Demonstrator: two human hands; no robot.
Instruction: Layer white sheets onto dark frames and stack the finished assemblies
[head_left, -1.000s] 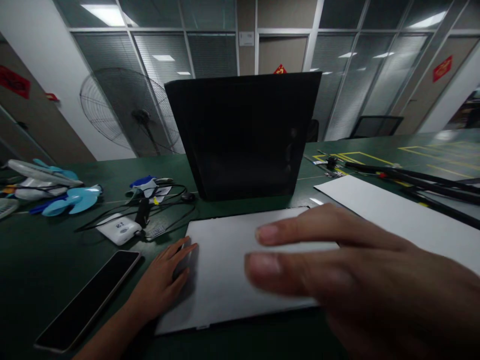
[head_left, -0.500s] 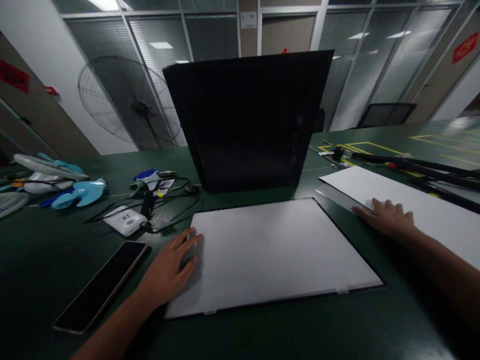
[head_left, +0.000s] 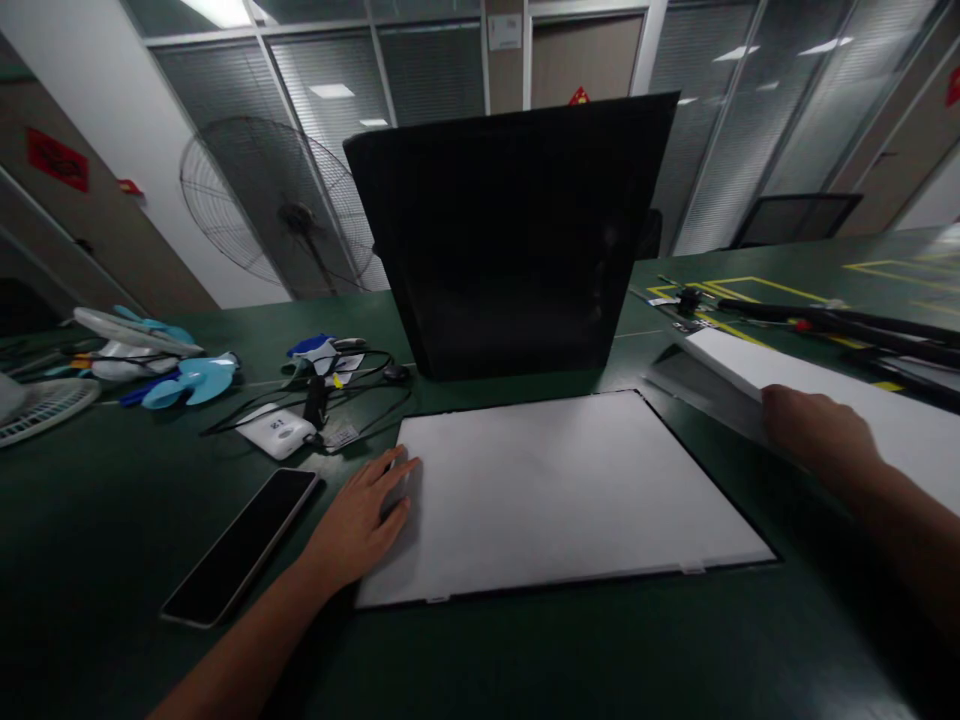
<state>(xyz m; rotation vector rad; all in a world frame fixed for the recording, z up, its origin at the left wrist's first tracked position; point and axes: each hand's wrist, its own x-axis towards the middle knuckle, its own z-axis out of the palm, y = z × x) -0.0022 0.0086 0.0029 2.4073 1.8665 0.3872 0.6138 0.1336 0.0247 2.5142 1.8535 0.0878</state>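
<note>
A white rectangular panel with a thin black border lies flat in front of me. My left hand rests on its left edge, fingers spread and holding nothing. On the right, my right hand is closed around the near left edge of a white sheet, whose edge is raised off the table. A thin translucent sheet lies below that edge, partly covered by it. My right fingertips are hidden behind the white sheet's edge.
Behind the panel stands a large black board-like object. A phone, a white device with cables and a blue fan blade lie left. Black bars lie behind the white sheet on the green table.
My right hand has gone from lying spread at the white sheet's edge to gripping it, and that edge has risen. My left hand stays on the panel. The view has shifted slightly.
</note>
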